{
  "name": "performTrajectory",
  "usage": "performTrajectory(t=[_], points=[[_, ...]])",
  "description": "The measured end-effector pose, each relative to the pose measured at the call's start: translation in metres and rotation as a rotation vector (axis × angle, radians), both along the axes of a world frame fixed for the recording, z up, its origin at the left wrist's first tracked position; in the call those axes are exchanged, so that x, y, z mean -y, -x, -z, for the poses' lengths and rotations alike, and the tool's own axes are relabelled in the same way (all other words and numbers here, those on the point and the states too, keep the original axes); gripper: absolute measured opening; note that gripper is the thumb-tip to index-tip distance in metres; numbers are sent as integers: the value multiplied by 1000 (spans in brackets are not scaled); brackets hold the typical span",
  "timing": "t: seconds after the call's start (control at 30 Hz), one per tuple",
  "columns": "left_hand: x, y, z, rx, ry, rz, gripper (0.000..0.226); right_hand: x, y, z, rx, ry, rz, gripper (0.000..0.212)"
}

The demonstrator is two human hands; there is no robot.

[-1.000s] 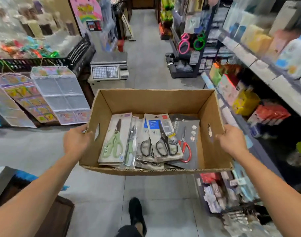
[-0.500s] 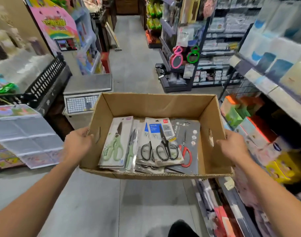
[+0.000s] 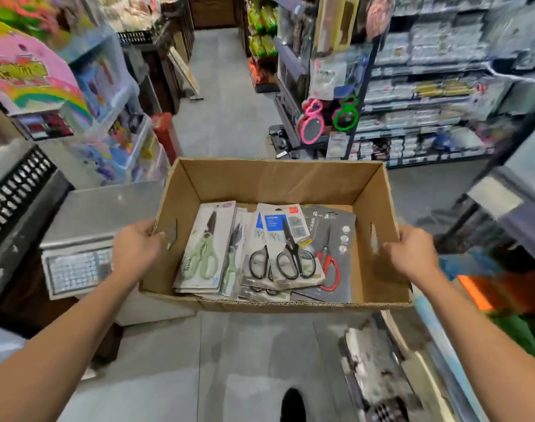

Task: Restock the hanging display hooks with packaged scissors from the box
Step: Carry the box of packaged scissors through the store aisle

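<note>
I carry an open cardboard box in front of me at waist height. My left hand grips its left wall and my right hand grips its right wall. Inside lie several packaged scissors: a green-handled pair on the left, black-handled pairs in the middle, and a red-handled pair on a dark card at the right. The packs overlap in a loose pile.
A grey-floored shop aisle runs ahead. A weighing scale stands at the left, beside stacked plastic bins. Shelving with goods fills the right, with pink and green mirrors hanging on its end. Low shelves line the right edge.
I have walked forward along the aisle with the box. The scale and the right-hand shelf have come closer, and the hanging pouches at the left have passed out of view.
</note>
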State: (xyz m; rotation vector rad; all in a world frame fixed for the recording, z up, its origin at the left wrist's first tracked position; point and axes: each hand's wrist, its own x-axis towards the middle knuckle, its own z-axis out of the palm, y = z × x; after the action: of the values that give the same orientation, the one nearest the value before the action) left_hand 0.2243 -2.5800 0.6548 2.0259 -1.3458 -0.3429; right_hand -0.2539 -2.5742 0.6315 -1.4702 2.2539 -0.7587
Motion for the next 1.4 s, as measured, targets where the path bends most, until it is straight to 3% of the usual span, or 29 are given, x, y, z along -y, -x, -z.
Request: performTrajectory(t=[0.33,0.63,0.77,0.93,1.0,1.07,1.17,1.4], points=[[252,13,-2,95,73,142,36,208,12,-9,15,15,61,18],[515,91,16,84,-49,427,18,330,47,23,12,-57,389,13],[611,160,8,71,-159,567,17,346,72,20,-12,-97,561,7],[690,270,5,90,-106,788,43,359,111,20,-5,-60,783,29],[720,320,11,85,-88,872,53,366,135,26,19,-76,868,21],[749,373,20,70,-82,948,47,375,163,33,37,-96,944,6],[788,457,34,94,-54,1079,23,392,215,43,70,-59,1022,6],[862,631,26,198,-18,1083,36,441,346,30,105,-53,1152,11]])
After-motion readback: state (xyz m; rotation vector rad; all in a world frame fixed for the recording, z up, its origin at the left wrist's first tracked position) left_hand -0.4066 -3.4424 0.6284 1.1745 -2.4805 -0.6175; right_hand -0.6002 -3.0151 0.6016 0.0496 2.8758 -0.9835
